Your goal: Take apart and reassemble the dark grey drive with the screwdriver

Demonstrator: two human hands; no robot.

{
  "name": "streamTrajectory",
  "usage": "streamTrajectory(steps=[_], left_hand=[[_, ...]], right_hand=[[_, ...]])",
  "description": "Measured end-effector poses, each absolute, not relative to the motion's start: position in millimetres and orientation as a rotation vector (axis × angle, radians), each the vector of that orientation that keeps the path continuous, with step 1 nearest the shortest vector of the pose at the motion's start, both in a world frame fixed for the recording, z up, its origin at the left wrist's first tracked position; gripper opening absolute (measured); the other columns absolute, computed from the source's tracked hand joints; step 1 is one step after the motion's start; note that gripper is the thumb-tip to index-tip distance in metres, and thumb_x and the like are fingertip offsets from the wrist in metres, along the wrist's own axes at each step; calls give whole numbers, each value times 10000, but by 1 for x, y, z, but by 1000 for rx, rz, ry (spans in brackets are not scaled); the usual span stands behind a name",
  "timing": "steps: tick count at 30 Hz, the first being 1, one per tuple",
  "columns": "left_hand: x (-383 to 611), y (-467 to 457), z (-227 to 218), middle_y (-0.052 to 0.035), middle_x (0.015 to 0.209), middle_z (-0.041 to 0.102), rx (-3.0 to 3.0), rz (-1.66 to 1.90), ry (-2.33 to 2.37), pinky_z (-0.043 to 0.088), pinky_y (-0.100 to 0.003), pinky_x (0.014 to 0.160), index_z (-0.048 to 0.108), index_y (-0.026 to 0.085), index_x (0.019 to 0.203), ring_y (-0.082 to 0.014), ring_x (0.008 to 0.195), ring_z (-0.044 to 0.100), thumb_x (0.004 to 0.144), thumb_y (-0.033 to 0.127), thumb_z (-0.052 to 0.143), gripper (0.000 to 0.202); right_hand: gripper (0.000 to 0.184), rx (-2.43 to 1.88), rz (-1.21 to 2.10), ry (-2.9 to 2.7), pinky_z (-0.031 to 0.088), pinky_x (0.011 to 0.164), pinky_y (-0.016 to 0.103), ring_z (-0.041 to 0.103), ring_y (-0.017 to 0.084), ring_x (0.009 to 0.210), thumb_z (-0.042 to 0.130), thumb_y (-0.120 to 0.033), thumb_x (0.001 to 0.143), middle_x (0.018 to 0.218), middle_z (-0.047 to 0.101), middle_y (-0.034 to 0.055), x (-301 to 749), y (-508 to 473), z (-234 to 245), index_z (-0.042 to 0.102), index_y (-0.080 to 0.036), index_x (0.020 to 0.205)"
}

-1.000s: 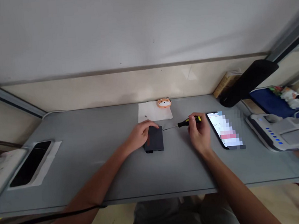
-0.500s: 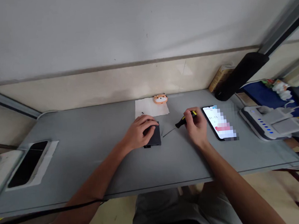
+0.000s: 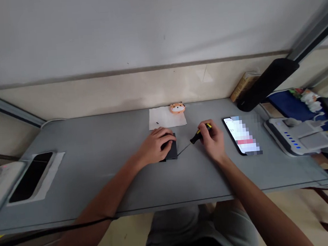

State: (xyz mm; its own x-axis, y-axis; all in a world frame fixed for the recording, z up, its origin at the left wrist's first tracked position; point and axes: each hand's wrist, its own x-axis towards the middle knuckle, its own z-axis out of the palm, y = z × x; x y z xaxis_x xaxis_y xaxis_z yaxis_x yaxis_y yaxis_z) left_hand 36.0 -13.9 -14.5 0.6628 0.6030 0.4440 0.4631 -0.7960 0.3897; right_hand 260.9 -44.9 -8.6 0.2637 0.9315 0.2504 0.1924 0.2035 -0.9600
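Note:
My left hand lies over a flat dark grey rectangular device, gripping it and hiding most of its top. My right hand pinches a small screwdriver with a black and yellow handle. Its thin shaft slants down-left, and the tip meets the device's right edge. Beyond the hands, a white paper sheet carries a tiny dark screw. An orange dog-face figure sits at the sheet's far edge.
A lit smartphone with a blurred screen lies right of my right hand. The grey table also bears a black slab on white paper at left and a white device with blue lights at right. A black cord crosses my left forearm.
My left hand has slid farther over the device, covering more of it. The screwdriver has swung to a steeper slant, and its tip has come to the device's right edge.

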Motion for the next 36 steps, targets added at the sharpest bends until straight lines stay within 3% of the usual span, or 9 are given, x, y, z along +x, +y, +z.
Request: streamTrajectory(steps=[5,13,31,36], left_hand=[[37,-13,-17,-78,1076,678,2572,854,890,507,-414,966,683,211,1019,-219,1042,629,981,170,462,227],[36,-15,-16,-87,1223,664,2450,731,981,491,-449,1041,602,221,1228,-250,1172,615,960,183,472,300],[34,-12,-17,-60,1210,689,2310,702,995,484,-455,1062,613,247,1217,-243,1178,613,946,208,494,299],[40,-12,-16,-53,1209,706,2206,754,1038,493,-445,1058,651,248,1209,-237,1156,633,964,303,561,267]], right_hand=[[372,-1294,672,-1154,394,504,243,450,99,521,596,-580,892,615,496,-53,263,-43,-14,557,-220,809],[428,-1326,597,-1068,318,409,227,422,83,439,592,-650,893,592,465,-73,266,-39,-15,553,-224,885],[450,-1348,572,-1053,318,434,231,428,85,459,606,-663,875,619,532,-55,271,-36,-16,570,-215,891],[498,-1289,607,-1000,281,376,223,409,76,401,609,-716,838,567,464,-78,270,-35,-11,555,-221,844]])
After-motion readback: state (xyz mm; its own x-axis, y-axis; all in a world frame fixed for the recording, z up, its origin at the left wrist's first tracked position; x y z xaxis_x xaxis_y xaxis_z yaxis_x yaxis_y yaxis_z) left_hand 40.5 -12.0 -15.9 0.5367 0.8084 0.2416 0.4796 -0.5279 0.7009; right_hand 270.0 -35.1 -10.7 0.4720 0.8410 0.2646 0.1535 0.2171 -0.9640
